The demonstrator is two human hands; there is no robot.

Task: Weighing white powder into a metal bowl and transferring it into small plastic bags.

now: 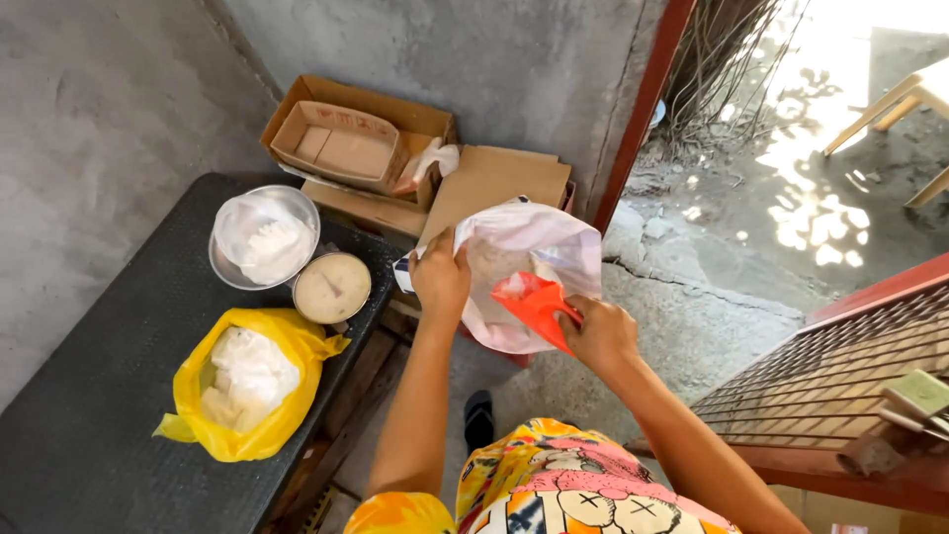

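Patterned shirt (554, 485) nearest, below both forearms. Right hand (600, 334) clamped on orange scoop (534, 307), blade inside mouth of white bag (524, 267). Left hand (440, 280) pinched bag rim, holding it open beside black table (99, 396). Step looked like scooping from bag. Next move called for level scoop, bag mouth kept wide. Yellow bag (242, 381), steel bowl (265, 237) on table.

Obstacles: metal bowl (259, 240), round scale (332, 287), yellow bag (247, 381) crowd the dark table's (89, 415) right edge; cardboard boxes (361, 138) behind. Left half open.
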